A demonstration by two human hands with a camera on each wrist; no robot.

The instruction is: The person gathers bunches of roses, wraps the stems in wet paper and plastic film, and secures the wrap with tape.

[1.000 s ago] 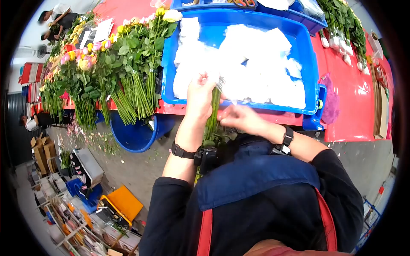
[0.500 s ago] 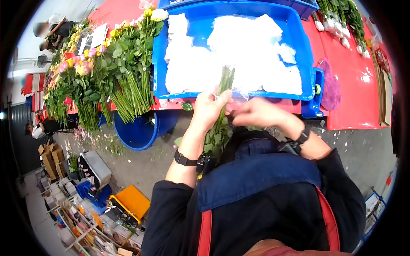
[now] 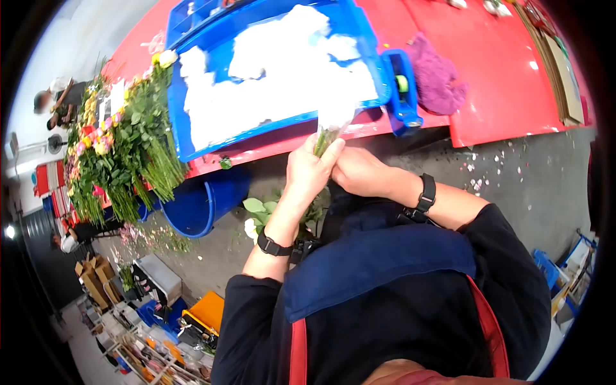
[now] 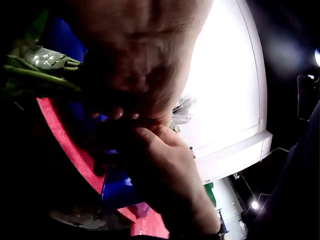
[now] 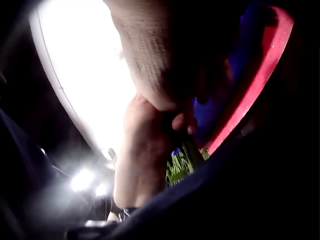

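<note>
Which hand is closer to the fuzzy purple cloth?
Right. The right hand is on the side of the flower stems toward the purple cloth, apart from it; the left hand grips the stems farther away.

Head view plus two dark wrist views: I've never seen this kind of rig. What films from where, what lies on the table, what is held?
No machine here: a person wears three cameras. The big picture looks down from the head; the dark ones sit on each wrist. The left hand and right hand together grip flower stems, ends in clear wrap. On the red table lie a blue tray of white material, a tape dispenser, a purple cloth and more flowers.
</note>
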